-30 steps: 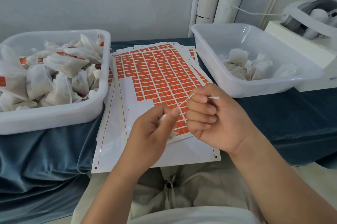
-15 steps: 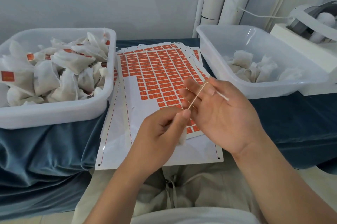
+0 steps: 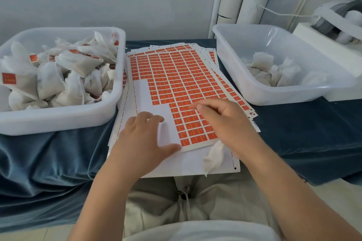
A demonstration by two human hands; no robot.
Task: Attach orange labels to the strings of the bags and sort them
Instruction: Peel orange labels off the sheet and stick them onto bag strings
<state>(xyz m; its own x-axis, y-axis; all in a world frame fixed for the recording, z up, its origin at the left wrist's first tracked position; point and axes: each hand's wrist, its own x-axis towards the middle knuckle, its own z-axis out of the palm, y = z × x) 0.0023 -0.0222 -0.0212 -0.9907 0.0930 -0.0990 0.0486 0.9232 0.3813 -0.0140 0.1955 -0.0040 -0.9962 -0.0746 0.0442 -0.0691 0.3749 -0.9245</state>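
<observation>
Label sheet: we saw a glossy white sheet (image 3: 176, 84) gridded with small orange rectangles, its near-left part peeled bare, topping a stack between two tubs.
Bag: a crinkled, gauzy white pouch (image 3: 213, 157) lay at the stack's near edge, by our right wrist.
Left hand (image 3: 145, 138): flat, fingers spread, pressing the bare backing.
Right hand (image 3: 221, 121): over the orange rows, its fingertips blurred; we could not tell whether it pinched anything.
</observation>
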